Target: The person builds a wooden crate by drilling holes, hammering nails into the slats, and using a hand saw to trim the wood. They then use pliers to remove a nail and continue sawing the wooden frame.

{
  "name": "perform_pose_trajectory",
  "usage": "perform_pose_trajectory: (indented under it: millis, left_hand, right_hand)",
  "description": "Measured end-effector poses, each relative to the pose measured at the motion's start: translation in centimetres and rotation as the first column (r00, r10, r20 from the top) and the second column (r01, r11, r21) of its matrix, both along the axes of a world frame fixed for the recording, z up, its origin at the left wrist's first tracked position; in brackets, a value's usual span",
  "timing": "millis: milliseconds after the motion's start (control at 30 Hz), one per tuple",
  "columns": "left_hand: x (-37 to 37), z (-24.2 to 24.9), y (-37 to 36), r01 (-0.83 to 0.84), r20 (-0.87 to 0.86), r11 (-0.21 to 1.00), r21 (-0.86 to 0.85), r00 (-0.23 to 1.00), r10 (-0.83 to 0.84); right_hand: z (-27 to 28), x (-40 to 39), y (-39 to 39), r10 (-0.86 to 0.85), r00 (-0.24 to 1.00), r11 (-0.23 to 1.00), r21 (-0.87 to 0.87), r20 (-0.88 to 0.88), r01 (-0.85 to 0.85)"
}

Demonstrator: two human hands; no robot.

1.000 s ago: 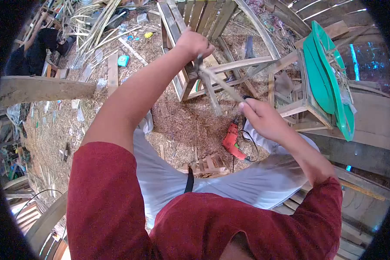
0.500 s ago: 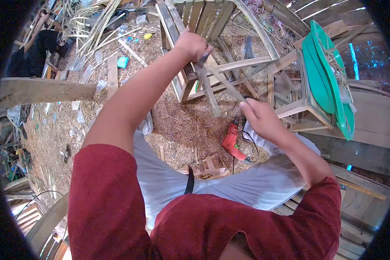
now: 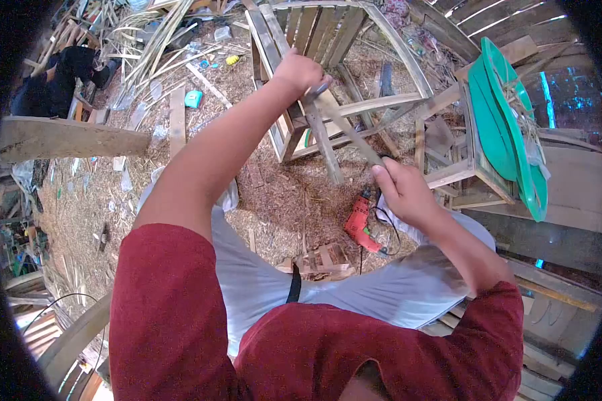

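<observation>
My right hand (image 3: 403,187) is wrapped round the near end of a long, narrow, flat-bladed tool (image 3: 356,138). The blade slants up and left across a wooden bar (image 3: 325,150) of a slatted chair frame (image 3: 284,144). At the blade's far end my left hand (image 3: 299,72) is closed against the frame's upper bars. A grey piece pokes out by its fingers; I cannot tell what exactly that hand grips. Below the bar, a red power drill (image 3: 358,224) lies on the floor between my legs.
On the right, green plastic chair parts (image 3: 505,127) lean on a wooden frame (image 3: 471,167). Wood shavings cover the floor (image 3: 274,200). A turquoise tape measure-like case (image 3: 193,99) lies left of the frame. Another person's dark-clothed leg (image 3: 73,67) shows at the upper left.
Both hands and the blade have shifted slightly right and down in view, along with the rest of the scene. Their holds look the same.
</observation>
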State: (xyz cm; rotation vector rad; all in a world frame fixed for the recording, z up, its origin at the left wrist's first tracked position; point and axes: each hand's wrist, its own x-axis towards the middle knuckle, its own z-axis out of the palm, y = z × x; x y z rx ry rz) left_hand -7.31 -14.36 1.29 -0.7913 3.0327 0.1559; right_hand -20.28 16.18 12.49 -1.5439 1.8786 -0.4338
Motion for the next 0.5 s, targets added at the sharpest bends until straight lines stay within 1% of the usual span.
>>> perform_pose_trajectory:
  millis: [33,100,133,167,233,267,333,367,433,500]
  left_hand:
    - [0.0,-0.1,-0.1,0.017,-0.011,1.000,-0.007,1.000,-0.017]
    - [-0.1,-0.4,0.5,-0.007,0.004,1.000,-0.005,1.000,0.007]
    - [-0.4,-0.4,0.5,-0.017,0.007,1.000,-0.008,1.000,0.017]
    - [-0.7,-0.1,-0.1,-0.020,0.017,1.000,-0.010,1.000,0.020]
    - [-0.7,-1.4,-0.7,-0.037,0.057,0.999,0.008,0.998,0.037]
    - [-0.9,-1.9,-1.2,-0.047,0.049,0.999,-0.017,0.998,0.048]
    - [-0.7,-1.3,-0.1,-0.023,0.059,1.000,-0.009,0.998,0.023]
    - [-0.7,-0.7,0.1,-0.011,0.061,1.000,-0.014,0.998,0.012]
    - [-0.5,-1.1,-0.5,-0.004,0.037,1.000,0.009,0.999,0.004]
    - [-0.5,-0.9,-0.9,0.009,0.027,1.000,0.003,1.000,-0.009]
  right_hand:
    - [-0.5,0.1,-0.1,0.026,0.997,0.999,0.034,-0.070,-0.024]
    - [-1.2,-0.1,-0.2,0.067,0.975,0.993,0.113,-0.213,-0.043]
    - [-1.0,-0.2,-0.3,0.050,0.985,0.984,0.179,-0.164,-0.020]
    - [-0.4,-0.1,-0.6,0.034,0.988,0.990,0.143,-0.148,-0.013]
    - [0.6,0.7,-0.3,0.020,0.995,0.996,0.091,-0.096,-0.011]
    - [0.1,0.5,-0.3,0.035,0.989,0.996,0.088,-0.146,-0.022]
    - [-0.9,0.4,-0.2,0.060,0.967,0.995,0.092,-0.249,-0.038]
    - [-0.7,0.2,0.0,0.047,0.975,0.995,0.097,-0.217,-0.026]
    - [0.4,0.4,-0.5,0.039,0.987,0.995,0.100,-0.154,-0.023]
    - [0.1,1.0,-0.4,0.015,0.978,0.998,0.058,-0.208,-0.003]
